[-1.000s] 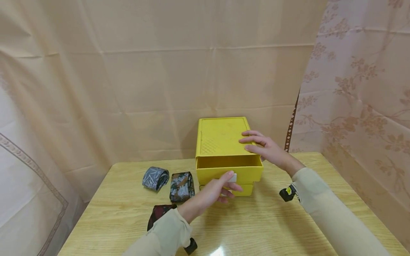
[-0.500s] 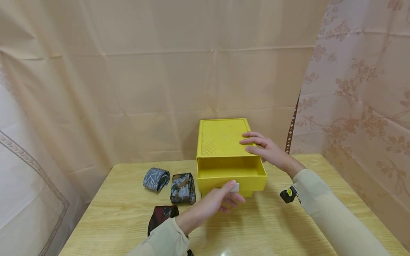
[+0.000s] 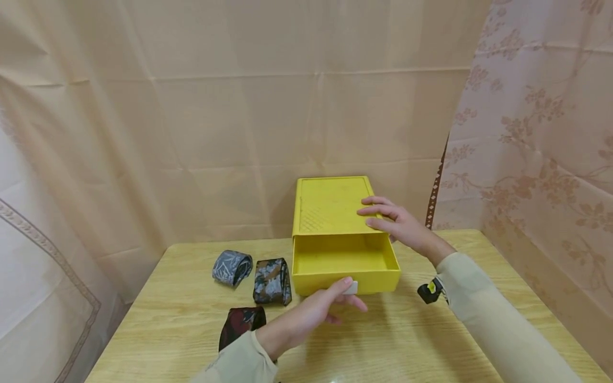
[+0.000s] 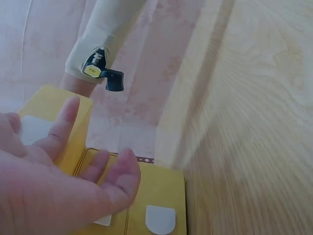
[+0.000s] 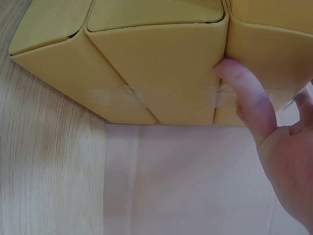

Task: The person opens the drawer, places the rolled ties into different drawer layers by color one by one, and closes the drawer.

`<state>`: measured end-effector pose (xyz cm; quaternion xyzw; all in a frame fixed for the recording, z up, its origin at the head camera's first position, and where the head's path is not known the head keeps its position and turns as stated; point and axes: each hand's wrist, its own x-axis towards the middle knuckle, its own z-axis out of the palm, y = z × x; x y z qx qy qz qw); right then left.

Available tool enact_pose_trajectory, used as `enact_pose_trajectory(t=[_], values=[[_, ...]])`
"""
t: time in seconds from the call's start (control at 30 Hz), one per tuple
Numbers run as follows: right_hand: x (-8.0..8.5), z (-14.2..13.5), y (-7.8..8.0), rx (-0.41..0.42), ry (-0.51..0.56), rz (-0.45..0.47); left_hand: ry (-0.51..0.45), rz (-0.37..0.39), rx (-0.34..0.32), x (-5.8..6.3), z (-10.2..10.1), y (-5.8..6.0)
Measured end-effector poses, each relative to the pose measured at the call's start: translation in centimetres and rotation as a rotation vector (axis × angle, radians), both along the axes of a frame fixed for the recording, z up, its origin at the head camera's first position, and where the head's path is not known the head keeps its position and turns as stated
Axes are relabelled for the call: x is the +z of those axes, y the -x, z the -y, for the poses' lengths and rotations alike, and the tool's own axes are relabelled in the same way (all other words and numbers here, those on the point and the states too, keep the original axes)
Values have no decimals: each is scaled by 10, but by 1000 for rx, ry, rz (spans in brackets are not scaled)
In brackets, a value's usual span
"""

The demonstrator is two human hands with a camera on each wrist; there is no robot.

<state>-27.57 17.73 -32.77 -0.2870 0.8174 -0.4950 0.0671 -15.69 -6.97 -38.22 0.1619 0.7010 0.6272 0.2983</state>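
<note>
A yellow drawer unit (image 3: 335,205) stands at the back of the table, its top drawer (image 3: 313,282) pulled well out with nothing visible inside. On the drawer's front is a white tab handle (image 3: 353,288), which my left hand (image 3: 308,316) pinches between thumb and index finger; the other fingers curve loosely below. My right hand (image 3: 402,226) rests on the unit's right edge, fingertips on top. In the right wrist view its thumb (image 5: 247,93) presses the side wall. Left of the unit lie a grey patterned rolled necktie (image 3: 232,267) and a dark floral rolled necktie (image 3: 271,281).
Nearer the front, a dark red rolled necktie (image 3: 241,323) is partly covered by the left sleeve. The wooden table (image 3: 167,319) ends at a beige curtain (image 3: 215,133) behind the unit. In the left wrist view a lower white tab (image 4: 160,219) shows.
The top drawer has slid further out toward me, with my left hand moving with it on the tab. The right hand stays on the unit's top edge.
</note>
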Motion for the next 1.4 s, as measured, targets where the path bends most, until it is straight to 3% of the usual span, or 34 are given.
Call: enact_pose_trajectory(t=[0.33, 0.73, 1.17, 1.4], values=[[3, 2, -2, -20, -15, -5, -78, 57, 35, -2, -3, -16], [1, 1, 0, -20, -10, -4, -71, 87, 17, -5, -4, -33], [0, 0, -1, -25, -11, 4, -94, 115, -66, -8, 1, -42], [0, 1, -1, -16, -11, -12, -38, 107, -121, -6, 5, -41]])
